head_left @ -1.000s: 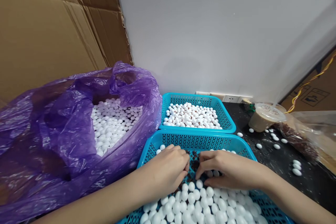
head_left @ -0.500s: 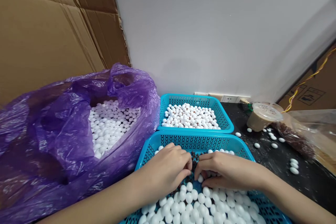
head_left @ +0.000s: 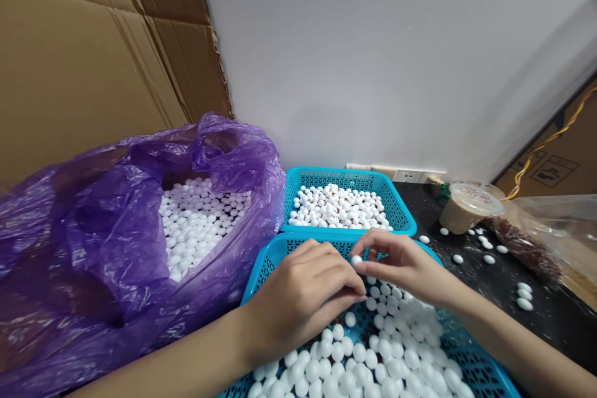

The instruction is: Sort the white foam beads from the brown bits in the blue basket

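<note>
Over the front blue plastic basket (head_left: 265,267), a white bead (head_left: 357,260) sits pinched in the right hand (head_left: 405,264), thumb to fingertips, held clear of the heaped beads (head_left: 396,323); the left hand (head_left: 303,298) lies curled just beside, any contents hidden. A second blue basket (head_left: 349,177) stands behind.

The front of the near blue basket (head_left: 265,273) is cut off by the bottom edge, and the left hand (head_left: 301,301) hides some white beads (head_left: 338,351). The dark bits (head_left: 525,249) inside the clear plastic bag (head_left: 555,217) are too small to tell.
</note>
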`<state>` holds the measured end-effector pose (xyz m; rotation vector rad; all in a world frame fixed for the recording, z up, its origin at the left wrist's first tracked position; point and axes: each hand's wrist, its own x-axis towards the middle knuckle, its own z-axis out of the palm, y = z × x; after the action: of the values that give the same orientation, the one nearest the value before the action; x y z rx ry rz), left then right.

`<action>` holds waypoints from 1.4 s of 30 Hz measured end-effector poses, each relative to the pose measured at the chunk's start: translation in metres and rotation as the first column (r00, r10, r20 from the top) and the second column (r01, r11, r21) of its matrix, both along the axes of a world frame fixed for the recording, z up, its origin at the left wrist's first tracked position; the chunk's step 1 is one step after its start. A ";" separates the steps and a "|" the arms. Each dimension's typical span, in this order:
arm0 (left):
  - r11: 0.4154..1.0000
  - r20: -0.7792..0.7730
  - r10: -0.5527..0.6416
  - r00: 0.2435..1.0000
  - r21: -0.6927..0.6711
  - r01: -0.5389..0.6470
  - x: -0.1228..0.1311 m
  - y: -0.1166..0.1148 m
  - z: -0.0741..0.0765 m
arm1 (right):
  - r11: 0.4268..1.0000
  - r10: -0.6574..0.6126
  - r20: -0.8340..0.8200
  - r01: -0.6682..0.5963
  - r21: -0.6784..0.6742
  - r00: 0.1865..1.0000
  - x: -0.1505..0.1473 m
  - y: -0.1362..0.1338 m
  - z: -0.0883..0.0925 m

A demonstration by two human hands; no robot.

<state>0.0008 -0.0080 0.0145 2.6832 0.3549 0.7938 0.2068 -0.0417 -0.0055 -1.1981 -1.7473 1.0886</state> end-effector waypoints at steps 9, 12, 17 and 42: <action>0.997 0.158 0.025 0.987 0.064 -0.036 0.001 -0.003 0.008 | 0.957 0.102 -0.492 -0.220 -0.190 0.865 0.004 0.001 -0.001; 0.998 0.162 0.028 0.986 0.059 -0.038 0.002 -0.003 0.009 | 0.956 0.113 -0.511 -0.234 -0.179 0.852 0.004 0.001 0.000; 0.998 0.149 0.022 0.989 0.056 -0.031 0.001 -0.003 0.010 | 0.946 0.128 -0.527 -0.263 -0.190 0.840 0.003 0.000 0.002; 0.996 0.146 -0.001 0.989 0.084 -0.011 0.000 -0.004 0.008 | 0.915 0.073 -0.554 -0.277 -0.293 0.829 0.001 -0.005 0.004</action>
<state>0.0012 -0.0118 0.0222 2.6817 0.2985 1.0217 0.2075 -0.0465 -0.0010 -0.8193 -1.2641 1.7300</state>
